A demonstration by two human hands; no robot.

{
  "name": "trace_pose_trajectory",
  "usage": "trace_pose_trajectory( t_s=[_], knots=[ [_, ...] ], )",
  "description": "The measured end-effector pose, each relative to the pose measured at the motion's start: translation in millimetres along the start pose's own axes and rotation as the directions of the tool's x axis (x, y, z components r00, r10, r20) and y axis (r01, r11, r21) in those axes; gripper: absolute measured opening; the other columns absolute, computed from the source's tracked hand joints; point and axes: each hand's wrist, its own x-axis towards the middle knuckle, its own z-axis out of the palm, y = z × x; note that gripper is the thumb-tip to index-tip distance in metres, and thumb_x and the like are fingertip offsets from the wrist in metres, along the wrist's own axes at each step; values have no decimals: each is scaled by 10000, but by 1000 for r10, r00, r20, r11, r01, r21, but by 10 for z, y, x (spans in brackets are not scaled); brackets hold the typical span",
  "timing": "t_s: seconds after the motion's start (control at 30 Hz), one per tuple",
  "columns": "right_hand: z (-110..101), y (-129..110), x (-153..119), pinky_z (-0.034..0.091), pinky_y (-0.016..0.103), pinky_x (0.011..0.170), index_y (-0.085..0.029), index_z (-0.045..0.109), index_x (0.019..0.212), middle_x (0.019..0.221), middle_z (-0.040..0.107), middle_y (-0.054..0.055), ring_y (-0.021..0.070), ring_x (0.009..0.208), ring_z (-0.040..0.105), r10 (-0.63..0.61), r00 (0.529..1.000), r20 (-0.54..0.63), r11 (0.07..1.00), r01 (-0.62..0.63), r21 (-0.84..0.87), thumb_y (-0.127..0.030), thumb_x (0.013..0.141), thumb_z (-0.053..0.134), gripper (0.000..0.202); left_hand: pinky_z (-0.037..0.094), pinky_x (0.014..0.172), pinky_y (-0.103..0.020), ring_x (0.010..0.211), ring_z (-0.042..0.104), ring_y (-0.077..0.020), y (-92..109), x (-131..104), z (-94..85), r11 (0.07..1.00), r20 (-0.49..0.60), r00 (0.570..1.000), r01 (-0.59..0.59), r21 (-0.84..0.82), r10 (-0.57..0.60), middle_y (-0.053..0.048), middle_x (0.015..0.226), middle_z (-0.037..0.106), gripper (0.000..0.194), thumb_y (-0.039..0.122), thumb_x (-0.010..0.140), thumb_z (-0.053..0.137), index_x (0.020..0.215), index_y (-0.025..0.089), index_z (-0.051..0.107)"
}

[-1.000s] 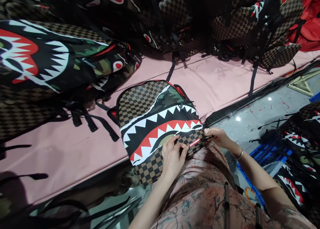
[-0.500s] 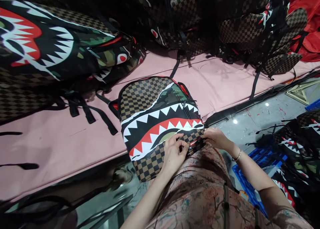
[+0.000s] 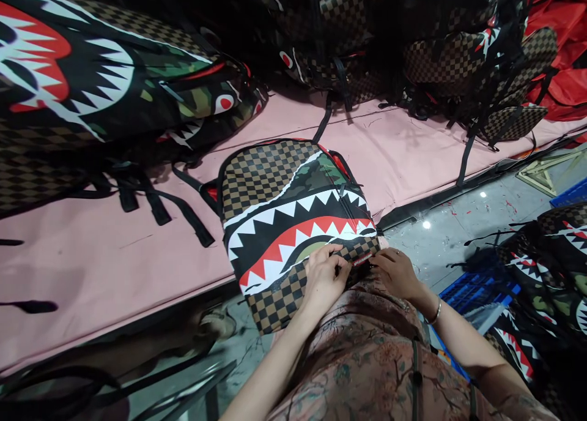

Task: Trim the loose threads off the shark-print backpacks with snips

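A checkered backpack (image 3: 261, 176) with a shark-mouth print lies across the edge of the pink table, its lower end against my lap. Near its lower right corner is a small red label (image 3: 362, 259). My left hand (image 3: 324, 279) rests on the lower front, thumb and forefinger bent together just left of the label; the fingers are closed on the bag's material. My right hand (image 3: 398, 275) is at the corner, its fingertips pinching the bag's edge by the label's right end.
More shark-print backpacks (image 3: 110, 72) are heaped along the back of the pink table (image 3: 192, 268), straps hanging forward. Red material (image 3: 559, 66) lies at the far right. Blue crates (image 3: 481, 292) with more bags stand on the floor at right.
My right hand has moved down and slightly left along the bag's corner, and the red label shows more fully. My left hand stays nearly in place. The view has shifted a little.
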Motion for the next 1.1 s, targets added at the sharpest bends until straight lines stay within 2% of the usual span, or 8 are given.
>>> trace_pose_trajectory(
  t_s=[0.13, 0.27, 0.47, 0.73, 0.9, 1.0, 1.03, 1.1],
  knots=[
    [155, -190, -241, 449, 331, 718, -216, 553, 1010, 916, 593, 80, 221, 856, 546, 231, 967, -108, 972, -224, 75, -162, 802, 512, 219, 366, 852, -465, 1025, 459, -282, -26, 26, 19, 1000, -12, 1000, -21, 19, 22, -55, 1048, 593, 178, 245, 751, 508, 599, 208, 592],
    [239, -404, -355, 454, 323, 669, -240, 543, 992, 917, 592, 72, 222, 832, 558, 352, 924, -150, 935, -341, 93, -209, 796, 535, 199, 379, 808, -457, 1004, 478, -283, -36, 53, 26, 999, -12, 1000, -19, 37, 19, -47, 1020, 609, 159, 230, 728, 528, 584, 211, 593],
    [231, -650, -246, 430, 289, 593, -227, 530, 990, 862, 620, 59, 214, 769, 571, 454, 887, -87, 891, -451, 50, -257, 784, 536, 209, 369, 801, -482, 1011, 477, -303, 22, 44, -18, 999, 18, 1000, -6, 34, 6, -54, 1035, 614, 198, 233, 733, 508, 556, 204, 591],
    [311, -779, -92, 343, 267, 481, -209, 517, 901, 730, 623, 49, 197, 616, 565, 493, 865, -94, 857, -502, -118, -213, 762, 480, 143, 376, 811, -457, 988, 491, -285, 45, -22, 35, 995, -134, 987, -89, 39, 93, -63, 1002, 618, 178, 194, 731, 501, 563, 197, 561],
    [216, -649, -99, 386, 251, 526, -213, 552, 865, 703, 611, 20, 167, 610, 555, 491, 865, -102, 866, -471, 170, -257, 806, 477, 105, 388, 870, -439, 990, 513, -253, 19, -68, -33, 978, -170, 973, -175, -114, 154, -69, 1001, 610, 157, 213, 772, 487, 637, 198, 566],
    [33, -370, -98, 421, 261, 602, -194, 579, 898, 768, 617, 26, 163, 671, 554, 562, 827, -32, 761, -501, 413, -338, 790, 547, 183, 437, 851, -364, 947, 549, -199, 52, -166, -152, 909, -40, 961, -272, -316, 273, -60, 973, 614, 171, 256, 820, 459, 699, 205, 568],
    [-33, -249, -91, 424, 266, 622, -187, 583, 895, 785, 615, 30, 165, 694, 551, 578, 816, 8, 717, -512, 473, -369, 770, 576, 221, 450, 844, -335, 951, 555, -186, 70, -208, -189, 871, 43, 936, -308, -381, 350, -59, 991, 612, 175, 253, 833, 444, 734, 210, 582],
    [-152, 2, -64, 419, 264, 617, -175, 579, 860, 757, 597, 21, 153, 679, 530, 571, 816, 88, 656, -518, 549, -424, 723, 621, 287, 439, 892, -311, 1056, 526, -180, 99, -289, -238, 805, 208, 840, -366, -466, 502, -68, 1153, 562, 205, 226, 845, 422, 921, 235, 612]
  ],
)
